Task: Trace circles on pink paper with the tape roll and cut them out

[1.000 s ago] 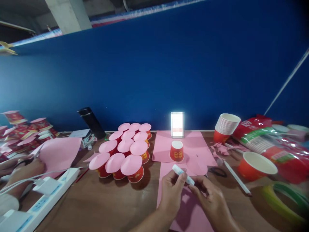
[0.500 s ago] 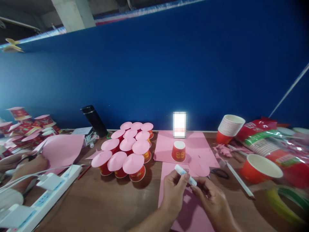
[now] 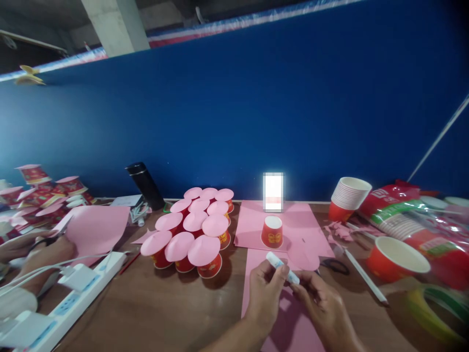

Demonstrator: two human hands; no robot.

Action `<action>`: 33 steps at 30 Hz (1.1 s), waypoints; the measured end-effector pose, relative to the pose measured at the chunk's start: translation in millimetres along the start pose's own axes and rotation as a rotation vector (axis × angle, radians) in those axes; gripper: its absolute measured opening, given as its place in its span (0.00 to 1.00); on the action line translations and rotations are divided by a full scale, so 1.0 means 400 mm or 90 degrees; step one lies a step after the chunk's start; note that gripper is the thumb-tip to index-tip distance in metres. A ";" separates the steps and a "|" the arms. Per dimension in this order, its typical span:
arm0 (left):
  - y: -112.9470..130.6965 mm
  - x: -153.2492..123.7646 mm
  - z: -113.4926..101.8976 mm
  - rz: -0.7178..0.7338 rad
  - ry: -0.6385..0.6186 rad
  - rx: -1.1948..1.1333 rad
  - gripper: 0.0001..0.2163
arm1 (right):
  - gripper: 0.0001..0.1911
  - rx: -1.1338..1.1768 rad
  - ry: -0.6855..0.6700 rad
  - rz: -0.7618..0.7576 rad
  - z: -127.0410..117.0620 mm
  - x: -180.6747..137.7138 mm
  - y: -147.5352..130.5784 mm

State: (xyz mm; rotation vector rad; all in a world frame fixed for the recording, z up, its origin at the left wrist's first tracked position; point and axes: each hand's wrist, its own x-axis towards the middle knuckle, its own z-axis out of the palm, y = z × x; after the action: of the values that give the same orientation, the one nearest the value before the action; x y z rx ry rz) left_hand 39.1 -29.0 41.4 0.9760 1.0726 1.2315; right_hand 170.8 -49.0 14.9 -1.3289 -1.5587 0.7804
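A white glue stick (image 3: 277,264) slants across between my hands, over pink paper (image 3: 252,293). My left hand (image 3: 264,288) is closed round its body, thumb on top. At the stick's lower right end, my right hand (image 3: 319,298) pinches with thumb and fingers; the exact contact is partly hidden. Just beyond them an upside-down red paper cup (image 3: 272,233) with a gold pattern stands on another pink sheet (image 3: 252,227). A cut pink paper piece (image 3: 304,253) lies to the right of that cup.
Left stand several red cups topped with pink paper discs (image 3: 196,221). Right are stacked cups (image 3: 350,195), a wide red cup (image 3: 397,259), scissors (image 3: 335,266), a white pencil (image 3: 366,277) and tape (image 3: 436,313). A power strip (image 3: 73,303) lies near another person's hand (image 3: 47,259) holding scissors.
The view has shifted slightly, so everything sits a little lower and to the right. Both hands keep the same hold on the glue stick.
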 end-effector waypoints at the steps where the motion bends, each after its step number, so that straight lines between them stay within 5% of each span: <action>1: -0.001 0.001 0.000 0.000 0.002 -0.002 0.18 | 0.13 -0.004 -0.002 0.000 0.000 0.001 0.001; 19: -0.050 0.015 0.002 -0.125 -0.036 -0.148 0.17 | 0.11 0.024 -0.076 -0.046 -0.002 0.001 -0.039; 33: -0.050 0.016 0.006 -0.103 -0.103 -0.151 0.21 | 0.11 -0.037 -0.007 -0.050 -0.001 0.003 -0.021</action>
State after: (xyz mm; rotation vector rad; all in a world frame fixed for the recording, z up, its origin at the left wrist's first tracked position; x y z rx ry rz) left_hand 46.0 -24.5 22.0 0.7760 0.8402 1.0991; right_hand 168.0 -49.7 23.0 -1.2985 -1.6434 0.6996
